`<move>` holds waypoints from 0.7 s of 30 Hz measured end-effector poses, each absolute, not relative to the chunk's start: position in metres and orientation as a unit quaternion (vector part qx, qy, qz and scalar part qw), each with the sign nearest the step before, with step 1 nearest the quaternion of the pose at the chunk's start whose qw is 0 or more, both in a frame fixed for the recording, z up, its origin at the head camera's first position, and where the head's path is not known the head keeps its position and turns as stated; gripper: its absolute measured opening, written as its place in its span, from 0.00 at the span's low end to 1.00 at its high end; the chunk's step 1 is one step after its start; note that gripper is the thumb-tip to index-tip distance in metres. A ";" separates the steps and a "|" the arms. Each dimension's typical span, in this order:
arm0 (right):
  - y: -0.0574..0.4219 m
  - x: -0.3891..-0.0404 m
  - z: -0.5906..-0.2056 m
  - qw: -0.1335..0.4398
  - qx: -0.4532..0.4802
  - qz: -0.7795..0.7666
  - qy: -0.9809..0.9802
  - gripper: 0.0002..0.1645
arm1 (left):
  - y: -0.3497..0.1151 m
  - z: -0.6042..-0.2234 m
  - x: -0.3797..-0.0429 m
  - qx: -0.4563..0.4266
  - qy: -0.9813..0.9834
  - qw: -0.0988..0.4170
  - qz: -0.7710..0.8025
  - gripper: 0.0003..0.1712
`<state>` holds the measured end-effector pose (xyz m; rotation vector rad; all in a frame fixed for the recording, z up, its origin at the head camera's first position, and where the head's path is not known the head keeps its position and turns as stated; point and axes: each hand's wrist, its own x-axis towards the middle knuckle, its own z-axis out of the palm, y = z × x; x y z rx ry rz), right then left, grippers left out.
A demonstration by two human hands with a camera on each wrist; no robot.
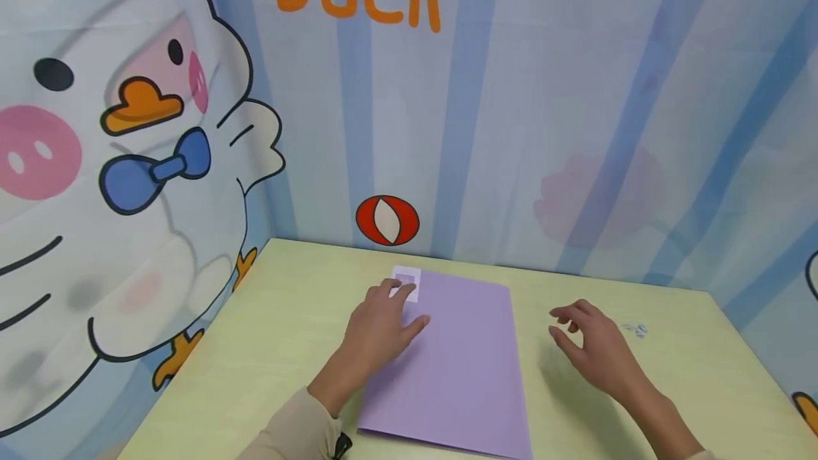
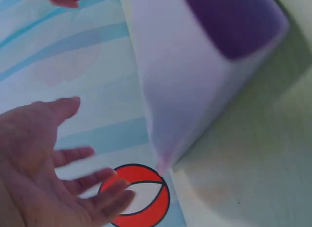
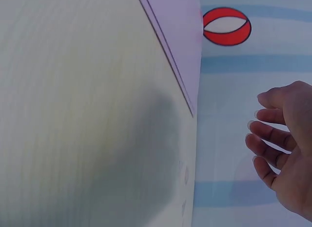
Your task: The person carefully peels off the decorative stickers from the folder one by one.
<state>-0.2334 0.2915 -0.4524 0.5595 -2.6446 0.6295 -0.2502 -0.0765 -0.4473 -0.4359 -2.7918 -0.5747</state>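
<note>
A lilac folder (image 1: 456, 360) is being supported flat on the pale yellow bench (image 1: 307, 304), its far end lying near the cartoon-printed backdrop (image 1: 543, 55). A small white-bordered label (image 1: 406, 276) is being presented at the folder's far left corner, where it is being partly covered from view by the left hand (image 1: 381, 325). In this reporter's judgement, the folder is being laid lengthwise before the person so that its whole cover is facing up and the labelled corner is falling within the left hand's reach. A few small whitish pieces (image 1: 641, 333) are being left loose on the bench, well apart from the folder, beyond the right hand (image 1: 597, 346); the spot is presumably being used so that the cover is being spared clutter. Their exact nature is not being resolved.

The hands are being held apart, on either side of the folder's middle. The left hand is being extended over the label with fingers relaxed and thumb spread away; nothing is being seen gripped in it, and whether the label is being touched by its fingertips cannot be told. The right hand is being held above the bench, beside the folder's right edge, fingers loosely bent, thumb apart, nothing being grasped.
</note>
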 end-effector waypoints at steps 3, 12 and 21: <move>0.279 -0.228 -0.452 0.196 0.216 0.221 -0.931 0.14 | -0.078 -0.454 -0.249 -0.074 -0.970 0.097 -0.209 0.41; 0.253 -0.221 -0.453 0.230 0.250 0.168 -0.925 0.19 | -0.085 -0.471 -0.261 0.008 -0.972 -0.005 -0.235 0.51; 0.237 -0.216 -0.452 0.240 0.273 0.093 -0.927 0.29 | -0.080 -0.472 -0.274 -0.009 -0.972 -0.043 -0.230 0.47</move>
